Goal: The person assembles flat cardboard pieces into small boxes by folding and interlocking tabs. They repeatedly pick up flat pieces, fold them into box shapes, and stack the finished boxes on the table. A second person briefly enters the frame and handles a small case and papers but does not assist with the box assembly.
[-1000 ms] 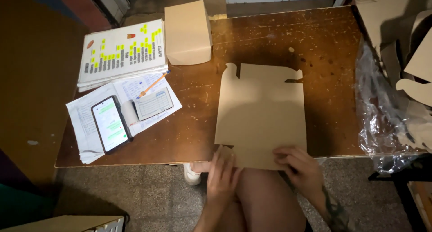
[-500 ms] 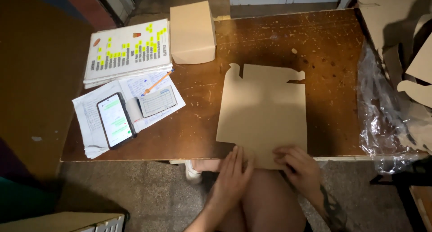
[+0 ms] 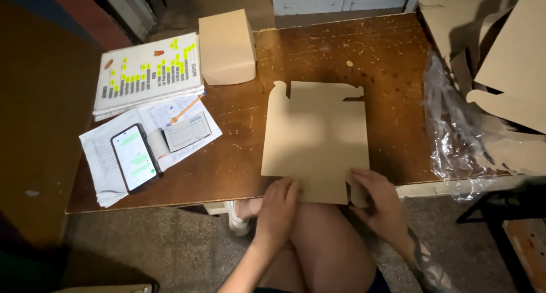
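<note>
Closed box [image 3: 226, 47], phone [image 3: 134, 157], papers [image 3: 149, 74] — apparently clear of flat cardboard [image 3: 316, 137].

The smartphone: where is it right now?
In the head view, the smartphone lies screen-up at the table's left front, on loose papers, beside a small calculator.

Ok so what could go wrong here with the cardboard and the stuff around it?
1. The flat cardboard blank overhangs the table's near edge, where both hands press it; it could crease or slide off.
2. The phone lies on loose papers near the table's left edge, so a nudge might drop it.
</note>
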